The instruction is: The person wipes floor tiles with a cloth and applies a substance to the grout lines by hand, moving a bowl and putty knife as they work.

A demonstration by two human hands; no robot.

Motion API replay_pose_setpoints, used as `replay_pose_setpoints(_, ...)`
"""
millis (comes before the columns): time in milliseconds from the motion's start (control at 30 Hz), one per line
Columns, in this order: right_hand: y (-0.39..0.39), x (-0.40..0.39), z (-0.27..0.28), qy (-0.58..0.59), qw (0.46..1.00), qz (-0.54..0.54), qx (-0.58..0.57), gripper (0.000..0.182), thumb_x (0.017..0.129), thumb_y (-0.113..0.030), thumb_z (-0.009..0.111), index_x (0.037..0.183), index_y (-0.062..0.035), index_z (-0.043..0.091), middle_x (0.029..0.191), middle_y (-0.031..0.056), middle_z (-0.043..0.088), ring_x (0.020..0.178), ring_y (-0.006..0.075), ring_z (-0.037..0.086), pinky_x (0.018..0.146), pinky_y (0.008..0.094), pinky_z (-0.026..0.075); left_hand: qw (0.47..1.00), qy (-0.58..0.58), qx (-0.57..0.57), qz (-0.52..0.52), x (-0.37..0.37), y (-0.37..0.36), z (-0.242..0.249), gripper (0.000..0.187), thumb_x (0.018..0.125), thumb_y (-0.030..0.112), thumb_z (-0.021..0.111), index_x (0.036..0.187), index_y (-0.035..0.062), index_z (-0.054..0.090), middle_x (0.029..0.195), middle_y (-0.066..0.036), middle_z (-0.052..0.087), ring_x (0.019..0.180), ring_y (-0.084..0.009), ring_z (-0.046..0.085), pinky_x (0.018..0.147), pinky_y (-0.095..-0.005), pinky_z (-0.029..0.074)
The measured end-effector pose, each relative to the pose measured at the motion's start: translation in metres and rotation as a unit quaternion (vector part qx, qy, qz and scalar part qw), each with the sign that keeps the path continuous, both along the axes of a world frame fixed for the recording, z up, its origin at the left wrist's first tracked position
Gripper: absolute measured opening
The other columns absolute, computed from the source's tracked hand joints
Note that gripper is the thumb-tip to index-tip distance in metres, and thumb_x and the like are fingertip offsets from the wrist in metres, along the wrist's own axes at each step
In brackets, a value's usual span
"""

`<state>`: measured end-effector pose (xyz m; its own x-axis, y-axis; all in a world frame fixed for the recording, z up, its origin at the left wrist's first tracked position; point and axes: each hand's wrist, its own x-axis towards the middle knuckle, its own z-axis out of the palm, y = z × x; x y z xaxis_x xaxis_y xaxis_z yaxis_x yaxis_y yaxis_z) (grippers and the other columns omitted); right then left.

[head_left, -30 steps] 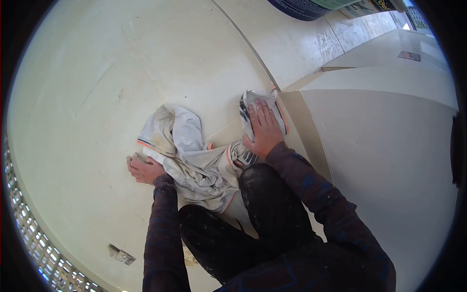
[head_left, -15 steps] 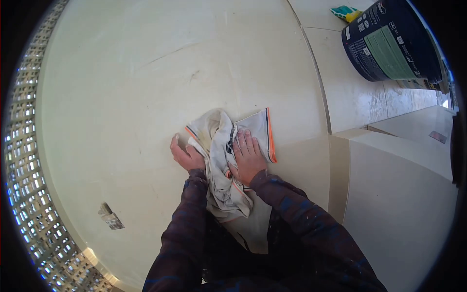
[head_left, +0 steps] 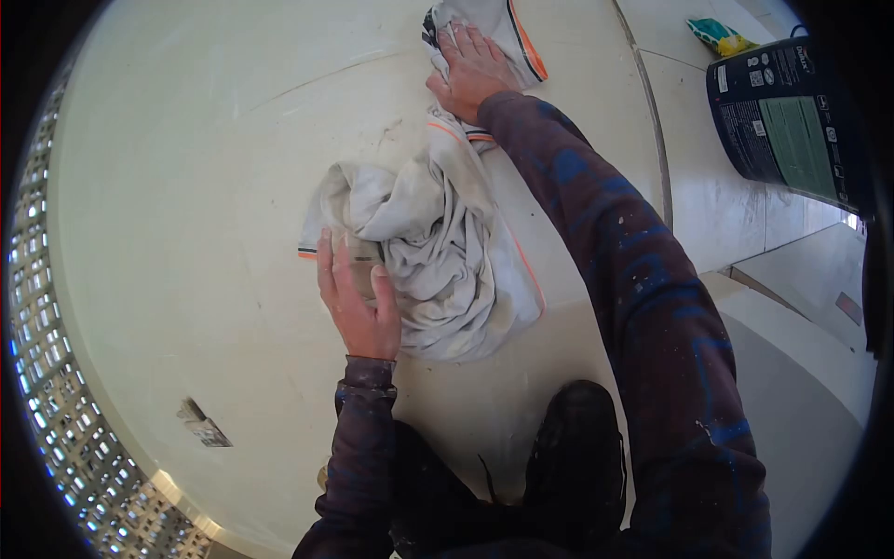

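Note:
A crumpled, greyish-white shirt (head_left: 456, 256) with orange and navy trim lies on the pale floor (head_left: 214, 186) before me. Its lower part is bunched in folds, while one trimmed end reaches away to the top of the view. My right hand (head_left: 470, 73) presses flat on that far end, fingers stretched and side by side. At the near left side of the cloth, my left hand (head_left: 358, 303) rests with extended fingers on a trimmed edge, thumb apart. Neither hand is wrapped around the fabric.
A dark paint bucket (head_left: 787, 121) stands at upper right, with a green and yellow packet (head_left: 719, 37) behind it. A paintbrush (head_left: 203, 424) lies at lower left. A perforated screen (head_left: 47, 345) borders the left side. My shoe (head_left: 579, 438) is close below the shirt.
My right hand has moved far forward, and one end of the shirt now stretches out under it. The left hand has straightened its fingers onto the cloth. The bunched part has spread wider.

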<state>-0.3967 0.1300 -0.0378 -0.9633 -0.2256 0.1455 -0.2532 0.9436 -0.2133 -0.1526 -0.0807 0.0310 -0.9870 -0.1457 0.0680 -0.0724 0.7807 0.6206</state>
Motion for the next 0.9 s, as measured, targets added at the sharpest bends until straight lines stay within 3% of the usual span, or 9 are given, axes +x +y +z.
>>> replay_pose_setpoints(67,-0.001,0.006,-0.003,0.009,1.0,0.001,0.0,0.077,0.095,-0.044,0.05,0.155,0.0005,0.033,0.164,0.0214,0.026,0.154,0.034,0.021,0.125,0.0446,0.018,0.999,0.011,-0.004,0.041,0.013,-0.032,-0.001,0.049,0.097,0.011,0.052,0.144,-0.0003,0.045,0.157,-0.02,0.037,0.147,-0.0373,0.032,0.119,-0.048,0.029)
replay_pose_setpoints(167,0.003,0.104,0.006,-0.04,0.999,0.036,-0.008,0.078,0.093,-0.04,0.051,0.155,0.0028,0.031,0.164,0.0234,0.024,0.154,0.0365,0.019,0.125,0.0465,0.016,0.985,0.008,-0.01,0.172,0.046,-0.081,-0.012,0.047,0.095,0.008,0.051,0.141,-0.0022,0.046,0.154,-0.021,0.039,0.145,-0.0367,0.035,0.117,-0.0471,0.032)
replay_pose_setpoints(300,0.011,0.272,0.031,-0.173,0.984,0.034,-0.011,0.087,0.087,-0.037,0.058,0.157,0.0034,0.026,0.166,0.0236,0.019,0.155,0.038,0.016,0.125,0.0489,0.016,0.978,0.062,0.004,0.198,0.106,-0.111,-0.051,0.053,0.086,0.003,0.054,0.139,-0.0015,0.049,0.15,-0.024,0.043,0.142,-0.0392,0.038,0.118,-0.0503,0.032)
replay_pose_setpoints(367,0.008,0.313,0.046,-0.185,0.982,0.031,0.009,0.09,0.085,-0.039,0.061,0.158,0.0024,0.025,0.166,0.0238,0.02,0.155,0.0384,0.017,0.125,0.0491,0.016,0.985,0.028,-0.098,0.137,0.125,-0.099,-0.062,0.057,0.081,0.003,0.055,0.137,-0.0006,0.05,0.149,-0.024,0.046,0.141,-0.0399,0.04,0.117,-0.0508,0.033)
replay_pose_setpoints(433,0.006,0.31,0.048,-0.192,0.981,0.021,0.011,0.091,0.084,-0.039,0.063,0.158,0.0012,0.026,0.165,0.0234,0.022,0.154,0.0383,0.019,0.125,0.0491,0.018,0.981,0.065,-0.104,0.148,0.114,-0.089,-0.064,0.057,0.079,0.007,0.056,0.136,0.0015,0.052,0.149,-0.023,0.047,0.141,-0.0394,0.041,0.114,-0.0508,0.034)
replay_pose_setpoints(500,0.005,0.288,0.038,-0.162,0.986,0.01,0.026,0.09,0.085,-0.04,0.061,0.158,0.0007,0.026,0.165,0.023,0.023,0.154,0.0378,0.019,0.124,0.0491,0.019,0.977,0.018,-0.172,0.123,0.12,-0.091,-0.06,0.056,0.082,0.011,0.055,0.136,0.0013,0.052,0.153,-0.022,0.044,0.143,-0.0385,0.038,0.113,-0.0509,0.032)
replay_pose_setpoints(733,0.003,0.1,0.021,-0.071,0.997,0.01,0.043,0.081,0.091,-0.039,0.056,0.156,0.0007,0.029,0.165,0.0215,0.025,0.153,0.0365,0.022,0.124,0.0473,0.021,0.974,-0.003,-0.186,0.13,0.121,-0.092,-0.058,0.056,0.081,0.012,0.056,0.136,0.0044,0.052,0.154,-0.018,0.043,0.142,-0.0358,0.04,0.111,-0.0522,0.032)
replay_pose_setpoints(833,0.005,0.108,0.028,-0.099,0.995,0.012,0.008,0.08,0.091,-0.037,0.057,0.156,0.0004,0.03,0.165,0.0211,0.025,0.153,0.0363,0.023,0.124,0.0471,0.022,0.974,0.006,-0.188,0.129,0.12,-0.092,-0.058,0.059,0.077,0.012,0.058,0.136,0.0063,0.053,0.153,-0.018,0.044,0.142,-0.0369,0.04,0.109,-0.0523,0.033)
replay_pose_setpoints(900,0.006,0.163,0.038,-0.145,0.989,0.024,0.013,0.081,0.088,-0.035,0.059,0.155,0.0006,0.031,0.164,0.0217,0.025,0.153,0.037,0.022,0.124,0.0484,0.023,0.974,0.014,-0.188,0.126,0.117,-0.095,-0.062,0.059,0.078,0.013,0.057,0.136,0.0058,0.052,0.154,-0.018,0.044,0.143,-0.0364,0.04,0.11,-0.0523,0.032)
